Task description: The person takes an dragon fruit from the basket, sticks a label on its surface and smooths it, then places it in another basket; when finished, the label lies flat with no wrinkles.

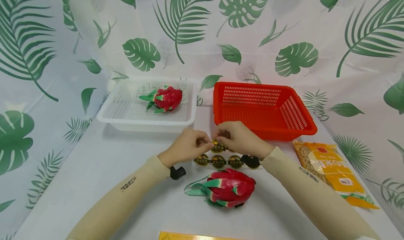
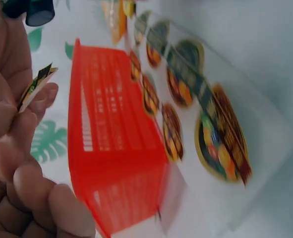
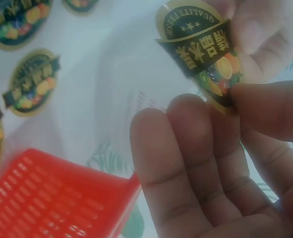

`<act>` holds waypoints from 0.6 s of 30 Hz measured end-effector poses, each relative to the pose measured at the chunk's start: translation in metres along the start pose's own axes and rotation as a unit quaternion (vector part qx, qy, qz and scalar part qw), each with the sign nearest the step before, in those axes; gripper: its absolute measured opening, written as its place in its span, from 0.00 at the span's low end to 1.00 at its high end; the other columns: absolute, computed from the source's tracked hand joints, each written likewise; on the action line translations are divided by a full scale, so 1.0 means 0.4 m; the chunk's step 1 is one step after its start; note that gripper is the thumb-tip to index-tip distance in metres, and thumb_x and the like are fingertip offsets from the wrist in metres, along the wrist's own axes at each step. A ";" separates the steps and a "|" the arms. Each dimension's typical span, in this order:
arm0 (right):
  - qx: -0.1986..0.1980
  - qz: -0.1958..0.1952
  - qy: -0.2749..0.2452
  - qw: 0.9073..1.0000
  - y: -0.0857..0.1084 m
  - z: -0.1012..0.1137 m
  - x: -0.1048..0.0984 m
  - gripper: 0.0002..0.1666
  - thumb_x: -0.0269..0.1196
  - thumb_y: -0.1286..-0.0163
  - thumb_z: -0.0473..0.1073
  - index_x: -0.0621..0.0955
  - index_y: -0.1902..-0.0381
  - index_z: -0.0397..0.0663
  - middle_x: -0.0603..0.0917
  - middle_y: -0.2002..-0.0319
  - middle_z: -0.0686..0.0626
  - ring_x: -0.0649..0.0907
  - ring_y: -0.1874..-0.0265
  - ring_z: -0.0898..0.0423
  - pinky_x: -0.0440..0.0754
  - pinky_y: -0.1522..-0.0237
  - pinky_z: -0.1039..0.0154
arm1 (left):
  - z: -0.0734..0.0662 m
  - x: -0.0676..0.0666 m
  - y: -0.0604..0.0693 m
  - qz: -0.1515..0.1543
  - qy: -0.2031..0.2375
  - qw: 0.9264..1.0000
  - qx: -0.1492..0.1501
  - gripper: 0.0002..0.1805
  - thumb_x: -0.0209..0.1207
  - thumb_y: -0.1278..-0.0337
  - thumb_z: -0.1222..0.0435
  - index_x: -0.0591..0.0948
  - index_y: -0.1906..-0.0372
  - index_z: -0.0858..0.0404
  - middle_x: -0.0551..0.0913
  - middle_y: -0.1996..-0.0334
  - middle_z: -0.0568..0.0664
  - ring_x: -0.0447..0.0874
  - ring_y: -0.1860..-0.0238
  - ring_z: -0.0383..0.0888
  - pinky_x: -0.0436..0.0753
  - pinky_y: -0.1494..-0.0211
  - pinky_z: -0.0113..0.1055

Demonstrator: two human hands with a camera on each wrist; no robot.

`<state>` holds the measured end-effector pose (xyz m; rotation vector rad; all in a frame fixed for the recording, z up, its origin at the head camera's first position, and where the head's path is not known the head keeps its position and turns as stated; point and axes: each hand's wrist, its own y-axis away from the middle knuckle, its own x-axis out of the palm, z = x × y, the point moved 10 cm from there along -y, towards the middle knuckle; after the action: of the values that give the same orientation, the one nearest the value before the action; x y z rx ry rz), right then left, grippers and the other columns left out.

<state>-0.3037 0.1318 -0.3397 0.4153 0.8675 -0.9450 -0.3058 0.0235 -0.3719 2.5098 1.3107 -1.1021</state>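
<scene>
A black-and-gold fruit sticker (image 3: 203,54) is stretched between my two hands, bent slightly in the right wrist view. My left hand (image 1: 187,147) pinches one side of it. With thumb and finger, my right hand (image 1: 241,138) pinches its lower end, the other fingers loosely bent. Under the hands lies a white sheet of round stickers (image 1: 226,161), partly covered by the right hand and its wrist camera. Closer to me, a red dragon fruit (image 1: 231,187) with green-tipped scales rests on its side on the table.
Behind the left hand stands a white basket (image 1: 148,126) with another dragon fruit (image 1: 168,98) in it. A red basket (image 1: 268,129) is behind the right hand. To the right lies a yellow food bag (image 1: 334,173). The edge of a yellow-orange object (image 1: 195,237) shows at the front.
</scene>
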 end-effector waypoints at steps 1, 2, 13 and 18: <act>0.000 -0.001 -0.004 1.000 0.009 -0.001 -0.002 0.02 0.67 0.29 0.36 0.86 0.60 0.49 0.85 0.69 0.52 0.80 0.70 0.55 0.84 0.65 0.65 | -0.009 0.005 0.000 0.002 -0.002 1.000 0.005 0.09 0.65 0.31 0.59 0.88 0.66 0.59 0.81 0.80 0.43 0.71 0.81 0.33 0.70 0.75 0.25; 0.000 -0.004 -0.007 1.000 0.018 -0.003 -0.004 0.03 0.68 0.29 0.36 0.86 0.59 0.49 0.85 0.69 0.52 0.80 0.70 0.56 0.84 0.65 0.65 | -0.016 0.010 0.000 0.003 -0.002 1.000 0.008 0.08 0.65 0.31 0.60 0.88 0.66 0.58 0.78 0.82 0.42 0.68 0.82 0.33 0.68 0.76 0.25; 0.076 -0.032 -0.036 0.996 0.151 -0.083 -0.001 0.07 0.66 0.25 0.48 0.85 0.62 0.52 0.81 0.73 0.52 0.76 0.75 0.58 0.75 0.74 0.68 | -0.043 0.051 0.011 0.018 0.048 0.998 -0.025 0.09 0.65 0.31 0.60 0.88 0.67 0.58 0.74 0.84 0.42 0.65 0.83 0.34 0.66 0.77 0.26; 0.078 -0.031 -0.088 0.993 0.204 -0.089 0.012 0.09 0.65 0.24 0.45 0.86 0.63 0.47 0.82 0.72 0.52 0.77 0.75 0.61 0.78 0.71 0.68 | -0.052 0.064 0.009 0.034 0.069 0.996 -0.049 0.10 0.65 0.32 0.59 0.89 0.67 0.60 0.77 0.82 0.42 0.68 0.81 0.35 0.66 0.76 0.27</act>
<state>-0.2501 0.1969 -0.3690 0.4327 0.6509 -1.0935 -0.2822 0.0467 -0.3739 2.5764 1.2665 -0.8430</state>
